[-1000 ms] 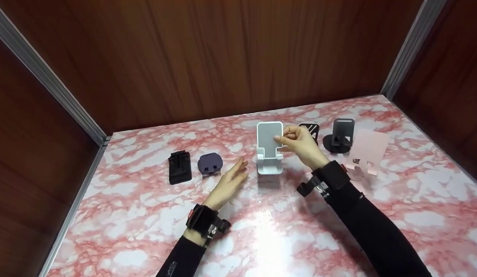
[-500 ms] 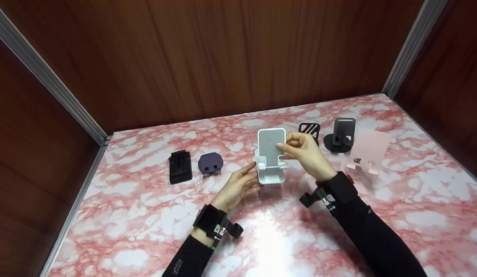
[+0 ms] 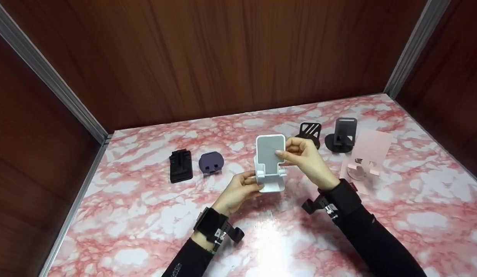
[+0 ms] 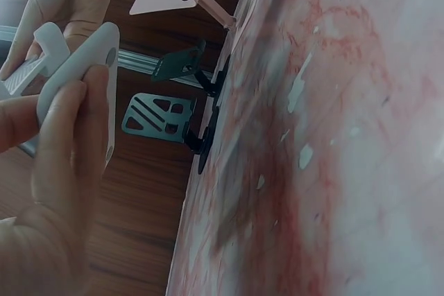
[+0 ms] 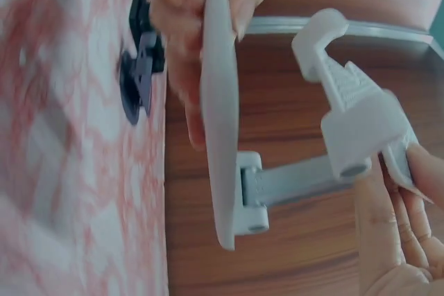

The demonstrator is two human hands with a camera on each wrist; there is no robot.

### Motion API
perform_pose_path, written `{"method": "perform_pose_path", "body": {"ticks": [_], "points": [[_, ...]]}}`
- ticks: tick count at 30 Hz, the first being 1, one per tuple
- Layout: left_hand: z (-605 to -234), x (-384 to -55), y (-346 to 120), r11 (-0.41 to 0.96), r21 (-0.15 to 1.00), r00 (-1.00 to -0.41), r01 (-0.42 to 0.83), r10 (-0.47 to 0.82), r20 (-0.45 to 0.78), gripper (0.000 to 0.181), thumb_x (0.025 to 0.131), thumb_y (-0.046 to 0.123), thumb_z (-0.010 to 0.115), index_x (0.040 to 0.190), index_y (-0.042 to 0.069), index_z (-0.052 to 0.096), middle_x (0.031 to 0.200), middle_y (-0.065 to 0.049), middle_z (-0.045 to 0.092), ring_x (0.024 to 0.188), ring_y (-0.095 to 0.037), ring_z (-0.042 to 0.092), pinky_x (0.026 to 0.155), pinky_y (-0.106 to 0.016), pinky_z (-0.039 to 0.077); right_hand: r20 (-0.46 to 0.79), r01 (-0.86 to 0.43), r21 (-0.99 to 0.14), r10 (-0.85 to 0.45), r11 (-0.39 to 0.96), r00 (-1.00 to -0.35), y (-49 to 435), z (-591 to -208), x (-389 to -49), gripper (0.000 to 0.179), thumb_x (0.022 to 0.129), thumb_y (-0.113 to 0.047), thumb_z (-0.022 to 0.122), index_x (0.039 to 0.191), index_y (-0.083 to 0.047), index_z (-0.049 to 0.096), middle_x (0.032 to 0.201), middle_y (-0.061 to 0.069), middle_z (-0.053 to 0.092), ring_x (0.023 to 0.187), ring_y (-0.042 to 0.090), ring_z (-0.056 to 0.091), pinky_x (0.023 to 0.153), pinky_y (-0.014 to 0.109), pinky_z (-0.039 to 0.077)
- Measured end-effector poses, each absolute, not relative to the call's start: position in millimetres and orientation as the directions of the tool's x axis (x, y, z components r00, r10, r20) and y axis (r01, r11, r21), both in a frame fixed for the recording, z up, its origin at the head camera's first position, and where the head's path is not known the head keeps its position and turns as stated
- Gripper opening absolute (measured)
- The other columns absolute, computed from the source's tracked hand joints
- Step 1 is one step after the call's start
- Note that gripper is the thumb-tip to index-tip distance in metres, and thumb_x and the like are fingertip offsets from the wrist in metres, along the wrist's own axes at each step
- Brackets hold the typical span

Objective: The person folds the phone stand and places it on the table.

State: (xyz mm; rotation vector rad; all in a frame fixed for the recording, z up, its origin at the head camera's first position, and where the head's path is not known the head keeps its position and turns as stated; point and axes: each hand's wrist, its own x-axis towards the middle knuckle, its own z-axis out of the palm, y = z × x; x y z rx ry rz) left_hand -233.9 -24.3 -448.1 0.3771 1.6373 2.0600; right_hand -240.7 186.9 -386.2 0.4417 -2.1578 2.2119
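A white phone stand point(image 3: 270, 148) with a grey pad on its upper plate is held by both hands above the table. My left hand point(image 3: 238, 191) grips the edge of its flat base point(image 5: 220, 116), thumb on one face and fingers on the other. The right hand point(image 3: 309, 161) pinches the right edge of the upper plate, its thumb on the grey pad. In the right wrist view a hinged arm point(image 5: 298, 179) joins base and plate, which stand well apart.
On the marbled table point(image 3: 146, 231) a black folded stand point(image 3: 181, 167) and a purple round stand point(image 3: 211, 161) lie left. A black slotted stand point(image 3: 311, 132), a dark grey stand point(image 3: 345, 130) and a pink stand point(image 3: 373, 146) stand right. Wood panels point(image 3: 238, 57) enclose the back and sides.
The right hand has brought the phone stand down in view, closer to me. My left hand, first apart with fingers extended, has moved right and taken hold of the base.
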Motion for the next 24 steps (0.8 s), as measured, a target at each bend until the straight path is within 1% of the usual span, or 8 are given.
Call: {"method": "perform_pose_path", "body": {"ticks": [2,5,7,9,12,16,19,24], "points": [[-448.2,-233.4,-24.7,-0.17,0.964,-0.846,-0.203,0.527,-0.085,0.048,0.085,-0.006,0.054,0.131,-0.011,0.04,0.123,-0.028,0.056,0.099,-0.021,0.064,0.09,-0.033,0.053,0.244,-0.252,-0.967,-0.171,0.03,-0.955,187.7,-385.4,-240.1,0.016,0.081,-0.01,0.07,0.088,0.0,0.06,0.081,0.002,0.069,0.074,0.013,0.066,0.07,0.037,0.058],[-447.8,-232.6,-25.3,-0.167,0.964,-0.844,-0.208,0.528,-0.091,0.049,0.085,-0.006,0.054,0.131,-0.011,0.04,0.123,-0.029,0.055,0.098,-0.021,0.064,0.09,-0.033,0.053,0.282,-0.3,-0.946,-0.151,0.121,-0.948,188.4,-385.2,-240.8,0.024,0.079,-0.014,0.072,0.094,0.001,0.06,0.088,0.002,0.066,0.082,0.014,0.063,0.073,0.03,0.056],[-447.4,-232.2,-25.5,-0.17,0.962,-0.844,-0.214,0.529,-0.094,0.049,0.084,-0.005,0.054,0.131,-0.01,0.04,0.124,-0.028,0.055,0.099,-0.022,0.065,0.09,-0.033,0.053,0.294,-0.314,-0.938,-0.145,0.145,-0.945,188.3,-385.2,-241.4,0.032,0.078,-0.014,0.073,0.103,0.0,0.058,0.095,0.005,0.064,0.091,0.018,0.06,0.078,0.027,0.054],[-447.4,-231.5,-25.6,-0.17,0.961,-0.841,-0.216,0.532,-0.094,0.049,0.084,-0.005,0.054,0.131,-0.01,0.04,0.125,-0.028,0.054,0.099,-0.023,0.065,0.089,-0.032,0.053,0.286,-0.309,-0.942,-0.165,0.134,-0.944,187.9,-385.8,-241.8,0.04,0.078,-0.013,0.074,0.112,-0.002,0.056,0.103,0.007,0.063,0.098,0.02,0.059,0.083,0.028,0.054],[-447.3,-230.1,-25.6,-0.169,0.961,-0.84,-0.218,0.535,-0.096,0.05,0.084,-0.006,0.054,0.132,-0.01,0.039,0.126,-0.028,0.054,0.101,-0.024,0.064,0.09,-0.031,0.053,0.265,-0.293,-0.95,-0.217,0.107,-0.939,187.0,-387.1,-241.4,0.048,0.078,-0.012,0.073,0.121,-0.003,0.054,0.11,0.011,0.062,0.101,0.021,0.061,0.088,0.029,0.053],[-446.5,-229.1,-25.5,-0.16,0.963,-0.839,-0.216,0.534,-0.1,0.05,0.084,-0.006,0.054,0.132,-0.01,0.039,0.125,-0.027,0.054,0.102,-0.025,0.064,0.091,-0.032,0.052,0.254,-0.288,-0.953,-0.266,0.099,-0.93,185.6,-389.1,-241.2,0.046,0.078,-0.012,0.073,0.119,-0.002,0.057,0.108,0.013,0.065,0.096,0.02,0.065,0.086,0.031,0.054],[-444.9,-229.2,-25.3,-0.152,0.965,-0.84,-0.214,0.533,-0.102,0.05,0.084,-0.005,0.055,0.131,-0.01,0.04,0.125,-0.027,0.055,0.102,-0.025,0.064,0.091,-0.033,0.052,0.267,-0.304,-0.947,-0.269,0.107,-0.926,185.1,-390.0,-241.9,0.043,0.077,-0.012,0.074,0.116,-0.002,0.058,0.105,0.013,0.066,0.093,0.019,0.066,0.084,0.031,0.055],[-442.8,-229.9,-24.3,-0.148,0.965,-0.839,-0.215,0.533,-0.106,0.05,0.083,-0.006,0.055,0.13,-0.01,0.041,0.124,-0.027,0.055,0.101,-0.025,0.064,0.09,-0.034,0.052,0.278,-0.308,-0.948,-0.264,0.078,-0.924,186.5,-388.9,-241.9,0.044,0.075,-0.011,0.075,0.116,-0.001,0.059,0.104,0.012,0.067,0.093,0.021,0.067,0.084,0.033,0.055]]}}
